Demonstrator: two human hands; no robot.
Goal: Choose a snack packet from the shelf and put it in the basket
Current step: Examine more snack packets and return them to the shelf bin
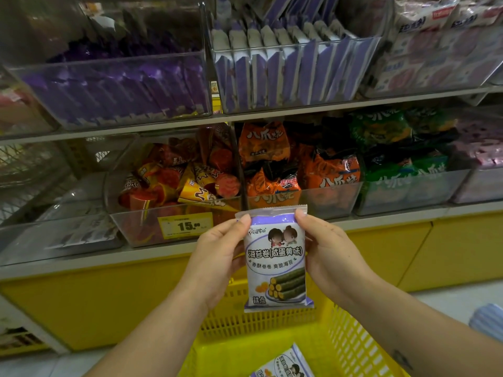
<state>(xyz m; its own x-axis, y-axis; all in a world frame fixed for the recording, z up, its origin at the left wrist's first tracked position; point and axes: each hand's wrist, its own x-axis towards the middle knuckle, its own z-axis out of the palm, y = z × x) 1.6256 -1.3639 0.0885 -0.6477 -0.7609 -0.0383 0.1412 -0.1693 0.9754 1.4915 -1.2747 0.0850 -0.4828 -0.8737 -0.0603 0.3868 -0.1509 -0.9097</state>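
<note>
- Both hands are raised side by side in front of the shelf [168, 128], and one packet [275, 257] is held between them.
- On the left hand [217, 257] the thumb is laid on the packet's front near the upper left corner. The fingers are curled behind it, out of sight.
- On the right hand [329, 254] the thumb is pressed to the upper right edge, and the fingers are likewise hidden behind the packet.
- Both forearms are stretched forward from the lower corners of the view. A small dark mark [402, 359] is seen on the right forearm.
- The packet is held upright with its printed face to the camera, above the far wall of the basket [353, 346] and not yet inside it.
- A second packet [285, 363] of the same print is seen lying in the basket.
- Just behind the held packet, a clear bin of cone snacks [177, 183] with a price tag [186, 225] is set on the lower shelf.
- Orange bags [299, 170] are stacked in the next bin, and green bags [394, 148] further right.
- On the upper shelf, purple packets [114, 88] and white-and-purple packets [294, 72] are stood in clear bins.
- A yellow base panel [95, 303] is seen below the shelf, behind the basket.
- A striped blue cloth [487, 319] is visible at the right edge.
</note>
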